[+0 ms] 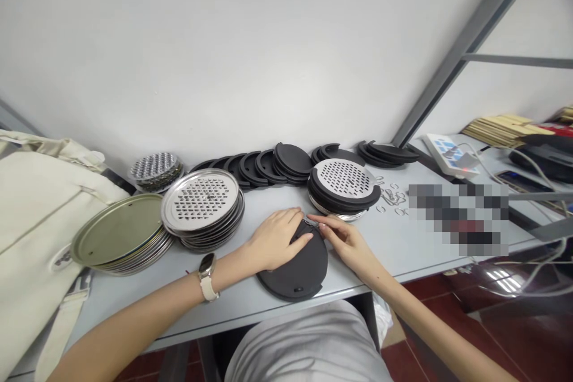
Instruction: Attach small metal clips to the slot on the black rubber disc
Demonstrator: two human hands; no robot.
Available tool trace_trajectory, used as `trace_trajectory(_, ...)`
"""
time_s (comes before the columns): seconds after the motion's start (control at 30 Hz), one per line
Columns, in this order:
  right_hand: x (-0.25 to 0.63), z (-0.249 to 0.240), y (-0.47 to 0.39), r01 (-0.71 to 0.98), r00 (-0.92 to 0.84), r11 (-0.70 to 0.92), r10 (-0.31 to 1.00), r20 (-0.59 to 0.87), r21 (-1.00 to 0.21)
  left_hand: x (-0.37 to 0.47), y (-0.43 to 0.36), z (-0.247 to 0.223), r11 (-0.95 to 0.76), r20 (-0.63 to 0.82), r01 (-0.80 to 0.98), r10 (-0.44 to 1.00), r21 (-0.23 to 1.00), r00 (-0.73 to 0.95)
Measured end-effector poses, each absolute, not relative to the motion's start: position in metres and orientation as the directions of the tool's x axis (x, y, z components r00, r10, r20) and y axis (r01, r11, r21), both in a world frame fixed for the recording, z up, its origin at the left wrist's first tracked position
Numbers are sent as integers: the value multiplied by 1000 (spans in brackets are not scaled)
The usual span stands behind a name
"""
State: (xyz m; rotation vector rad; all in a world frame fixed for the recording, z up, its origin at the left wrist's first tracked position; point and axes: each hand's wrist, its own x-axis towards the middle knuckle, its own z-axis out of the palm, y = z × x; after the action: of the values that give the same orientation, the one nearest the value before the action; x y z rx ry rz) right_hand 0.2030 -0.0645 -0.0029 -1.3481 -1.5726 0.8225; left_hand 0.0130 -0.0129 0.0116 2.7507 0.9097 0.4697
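Observation:
A round black disc (295, 268) lies flat near the front edge of the grey table (394, 245). My left hand (275, 239) rests palm-down on the disc's far left part, a watch on its wrist. My right hand (344, 239) sits at the disc's far right edge, its fingertips pinching a small metal clip (312, 222) against the rim. Just behind stands a stack of black discs topped by a perforated metal plate (344, 182).
A stack of perforated steel plates (203, 206) and a stack of plain metal lids (119, 233) stand at the left beside a cream bag (31, 215). Black rings (268, 166) line the wall. Loose metal clips (391, 197) lie at the right, near a power strip (452, 155).

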Motion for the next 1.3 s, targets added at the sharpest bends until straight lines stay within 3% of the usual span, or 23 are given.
trace_trajectory(1.3,211,-10,-63,386,-91,177,984,154,-905,12,-12,10,-788,200,558,610,262,767)
